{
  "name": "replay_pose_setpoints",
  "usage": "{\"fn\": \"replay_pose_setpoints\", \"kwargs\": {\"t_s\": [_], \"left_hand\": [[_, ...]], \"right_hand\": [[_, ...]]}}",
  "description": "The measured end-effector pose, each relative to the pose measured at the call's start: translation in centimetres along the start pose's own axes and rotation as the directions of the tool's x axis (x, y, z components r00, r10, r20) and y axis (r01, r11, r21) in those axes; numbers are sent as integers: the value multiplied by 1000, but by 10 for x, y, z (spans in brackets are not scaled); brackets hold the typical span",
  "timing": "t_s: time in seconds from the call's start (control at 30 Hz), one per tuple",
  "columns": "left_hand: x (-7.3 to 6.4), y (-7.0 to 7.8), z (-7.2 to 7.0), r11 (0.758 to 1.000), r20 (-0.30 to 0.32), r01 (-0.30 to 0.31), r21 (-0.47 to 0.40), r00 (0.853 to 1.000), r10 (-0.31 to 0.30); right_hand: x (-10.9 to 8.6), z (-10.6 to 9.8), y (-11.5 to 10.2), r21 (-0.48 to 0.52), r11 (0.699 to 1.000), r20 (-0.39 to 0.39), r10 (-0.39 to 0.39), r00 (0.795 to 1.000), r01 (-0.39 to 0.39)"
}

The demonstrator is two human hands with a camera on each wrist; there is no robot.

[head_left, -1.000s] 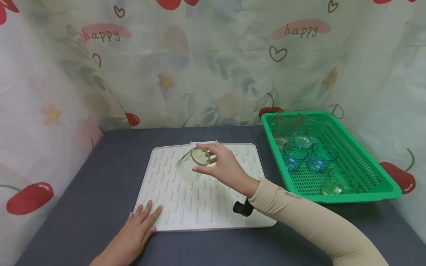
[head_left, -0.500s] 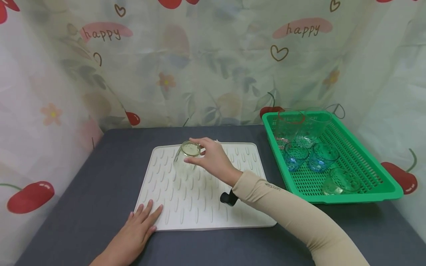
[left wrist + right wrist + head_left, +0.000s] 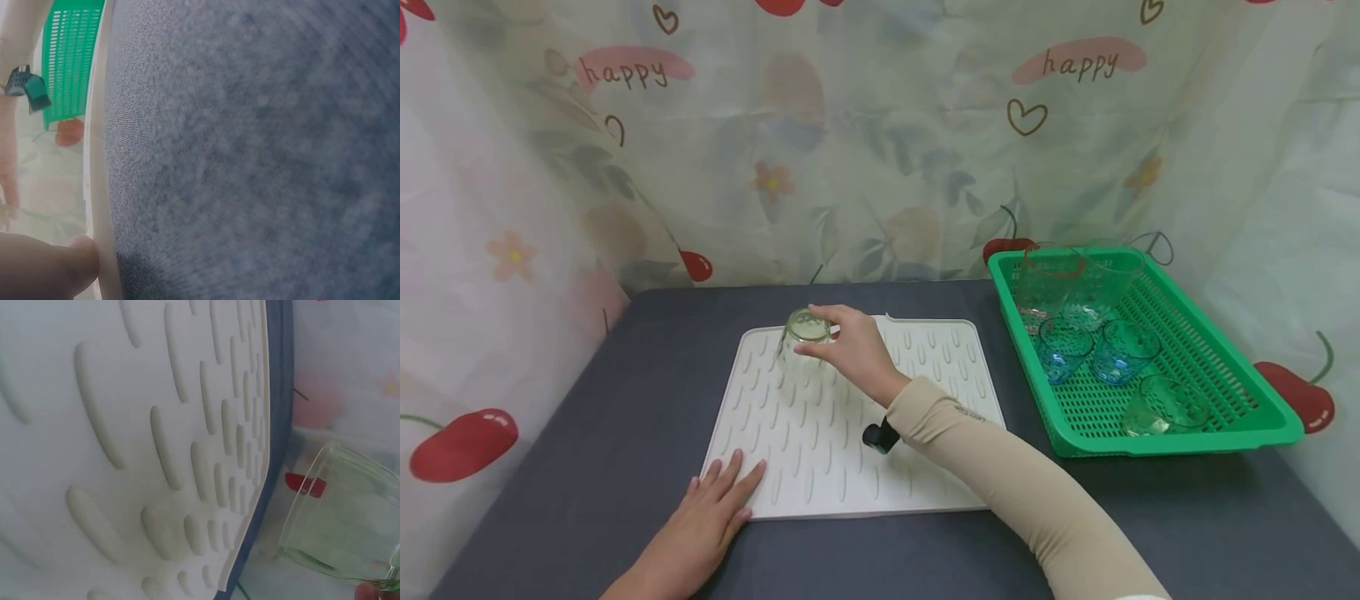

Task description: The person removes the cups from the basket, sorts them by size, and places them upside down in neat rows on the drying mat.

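My right hand (image 3: 856,348) pinches a clear, faintly green drinking glass (image 3: 807,327) by its thick base, thumb on one side and fingers on the other. The glass is upside down over the far left part of a white ridged drying mat (image 3: 820,492). In the right wrist view the glass (image 3: 344,519) appears at the right, its rim apart from the mat's surface, with a fingertip at its base. My left hand (image 3: 703,521) rests with fingers spread on the mat's front left corner. Its thumb (image 3: 56,265) touches the mat's edge in the left wrist view.
A green basket (image 3: 1180,448) stands right of the mat. Inside are two blue glasses (image 3: 1124,354), a red-rimmed tall glass (image 3: 1048,292), a clear tall glass (image 3: 1108,287) and a short clear glass (image 3: 1165,408). A patterned curtain (image 3: 887,150) hangs behind the dark table (image 3: 587,433).
My right hand has carried the glass left and slightly away from me, and the glass has turned from tilted to nearly upright upside down. My left hand has stayed put.
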State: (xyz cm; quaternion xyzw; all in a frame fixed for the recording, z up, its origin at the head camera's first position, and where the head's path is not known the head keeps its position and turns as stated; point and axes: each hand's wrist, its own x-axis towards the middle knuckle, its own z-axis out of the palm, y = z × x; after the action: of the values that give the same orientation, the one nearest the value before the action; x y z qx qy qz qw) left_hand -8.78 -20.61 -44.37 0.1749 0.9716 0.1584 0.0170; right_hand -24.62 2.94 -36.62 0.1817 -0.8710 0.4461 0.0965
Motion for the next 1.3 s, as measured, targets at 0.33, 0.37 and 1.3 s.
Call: {"fn": "replay_pose_setpoints", "kwargs": {"t_s": [0.33, 0.37, 1.3], "left_hand": [[0, -2, 1, 1000, -15, -12, 26, 1000, 12], [-1, -3, 0, 1000, -13, -9, 30, 1000, 10], [8, -2, -1, 998, 176, 64, 1, 982, -63]], "right_hand": [[13, 28, 6, 35, 999, -29, 43, 999, -42], [14, 32, 6, 41, 998, -27, 46, 999, -45], [26, 51, 14, -109, 987, 36, 126, 991, -121]]}}
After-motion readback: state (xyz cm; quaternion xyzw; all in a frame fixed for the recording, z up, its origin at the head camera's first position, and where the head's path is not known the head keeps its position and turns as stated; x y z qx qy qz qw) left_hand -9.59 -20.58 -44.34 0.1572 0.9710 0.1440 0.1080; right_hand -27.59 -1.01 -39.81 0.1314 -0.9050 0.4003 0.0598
